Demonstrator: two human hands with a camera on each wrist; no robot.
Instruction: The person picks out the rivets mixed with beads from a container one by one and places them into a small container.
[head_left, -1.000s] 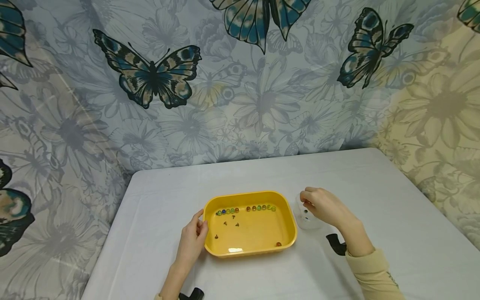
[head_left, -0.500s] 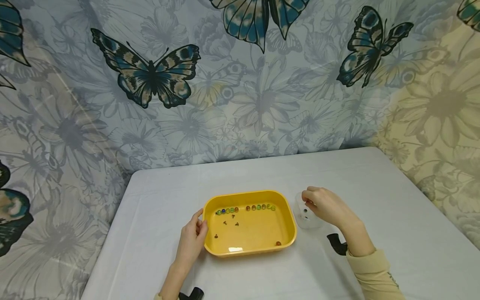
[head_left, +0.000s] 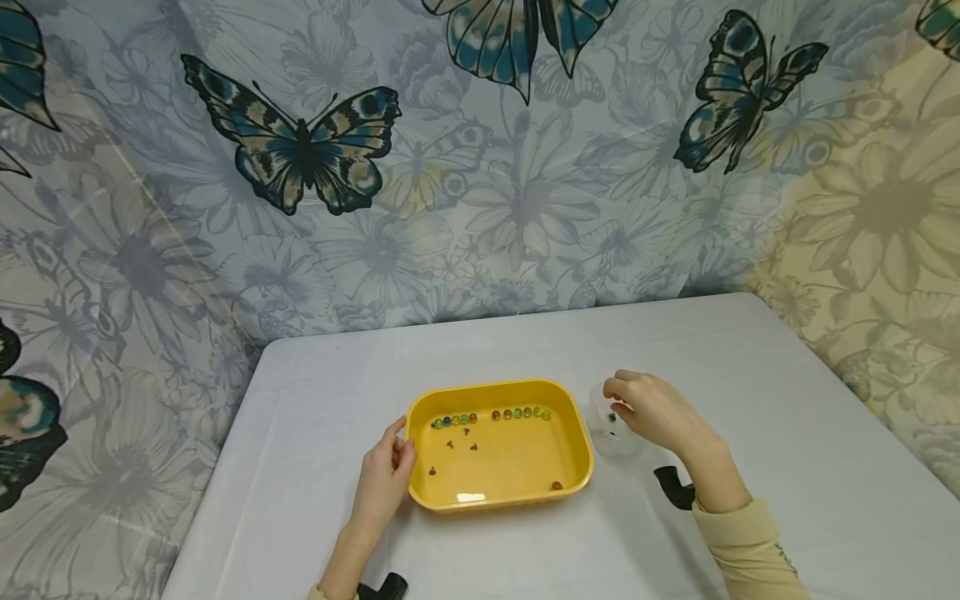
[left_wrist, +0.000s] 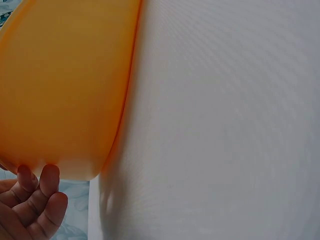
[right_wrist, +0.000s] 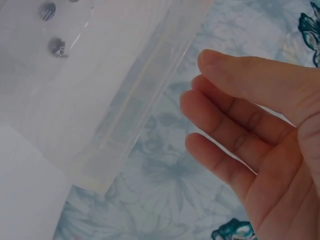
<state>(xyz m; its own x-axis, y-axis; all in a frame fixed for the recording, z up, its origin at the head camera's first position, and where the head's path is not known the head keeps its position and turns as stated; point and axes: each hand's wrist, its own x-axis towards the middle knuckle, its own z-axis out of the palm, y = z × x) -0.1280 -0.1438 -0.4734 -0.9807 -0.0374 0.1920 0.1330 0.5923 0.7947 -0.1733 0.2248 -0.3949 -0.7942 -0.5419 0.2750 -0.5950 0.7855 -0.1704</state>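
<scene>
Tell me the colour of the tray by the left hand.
Yellow tray, seen best in the head view.

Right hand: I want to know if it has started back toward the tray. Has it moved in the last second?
No. The right hand stays over the clear cup, right of the yellow tray; only a slight shift with the camera.

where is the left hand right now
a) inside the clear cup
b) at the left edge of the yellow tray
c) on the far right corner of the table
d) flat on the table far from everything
b: the left hand rests against the left rim of the yellow tray, while the right hand is over the clear cup.
</scene>
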